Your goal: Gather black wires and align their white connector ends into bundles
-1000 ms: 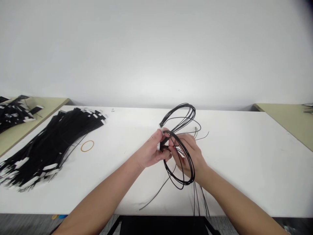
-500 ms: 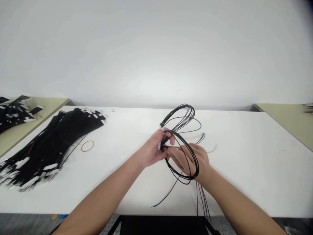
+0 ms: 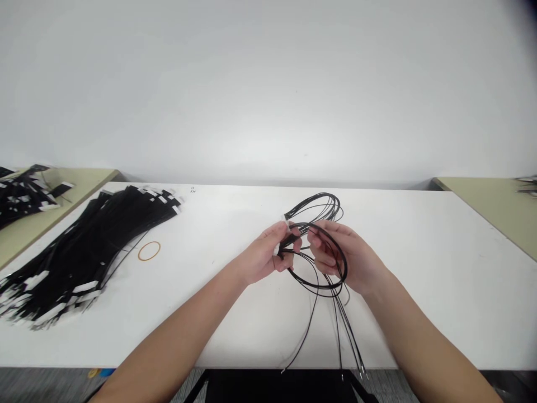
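Okay, biggest first: we have the white worktop, its far edge toward the wall. Along its left edge we see a heap of black cables with white ends, slanting from the far left corner toward the near left one.

Right of the worktop's middle is the black wire harness, held up in two loops. One loop leans toward the far edge, the other crosses in front of the right hand; loose tails drop to the near edge, some past it.

We mark the left hand as closed on the harness's connector end, with the loops running off right from its fingertips. The right hand's fingers are curled inside the nearer loop; we can't tell if they pinch a wire.

Smaller: an orange rubber band beside the heap, then a white connector at the left thumb.
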Available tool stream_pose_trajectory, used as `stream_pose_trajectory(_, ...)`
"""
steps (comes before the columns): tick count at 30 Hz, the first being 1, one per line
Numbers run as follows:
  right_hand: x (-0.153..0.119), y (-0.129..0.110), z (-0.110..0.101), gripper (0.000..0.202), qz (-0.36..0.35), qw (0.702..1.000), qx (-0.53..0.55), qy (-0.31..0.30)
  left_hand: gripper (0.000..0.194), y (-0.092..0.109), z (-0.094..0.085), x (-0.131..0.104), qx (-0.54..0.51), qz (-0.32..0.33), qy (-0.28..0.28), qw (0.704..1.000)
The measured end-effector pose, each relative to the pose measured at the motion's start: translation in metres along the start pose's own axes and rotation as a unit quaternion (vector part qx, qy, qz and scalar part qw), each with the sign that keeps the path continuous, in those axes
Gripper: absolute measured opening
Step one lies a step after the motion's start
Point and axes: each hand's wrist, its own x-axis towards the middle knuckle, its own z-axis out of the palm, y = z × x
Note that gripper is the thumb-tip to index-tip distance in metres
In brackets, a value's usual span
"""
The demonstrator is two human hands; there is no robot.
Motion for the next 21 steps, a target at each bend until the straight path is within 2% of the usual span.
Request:
stream_pose_trajectory(2,0.003,-0.001,-0.004,0.01,0.002,0.999,0.042,0.031,0.037,0.0,-0.001,0.001,-0.006,-0.004,0.016,1.0)
stream_pose_trajectory(6,0.007,-0.004,-0.011,0.031,-0.01,0.994,0.076,0.074,0.038,0.0,-0.004,0.002,-0.007,-0.01,0.035,0.999)
stream_pose_trajectory(9,0.007,-0.007,-0.011,0.024,-0.019,0.994,0.064,0.086,0.038,0.001,-0.003,0.002,-0.009,-0.012,0.042,0.999)
stream_pose_trajectory(14,0.01,-0.008,-0.014,0.017,-0.129,0.977,0.065,0.157,0.038,0.001,-0.002,0.001,-0.008,-0.013,0.039,0.999)
stream_pose_trajectory(18,0.014,-0.011,-0.023,0.018,-0.217,0.946,0.077,0.226,0.036,0.001,-0.002,0.001,0.001,-0.017,0.042,0.999)
stream_pose_trajectory(21,0.013,-0.016,-0.027,0.018,-0.27,0.924,0.109,0.247,0.036,0.002,-0.002,0.001,0.013,-0.018,0.051,0.998)
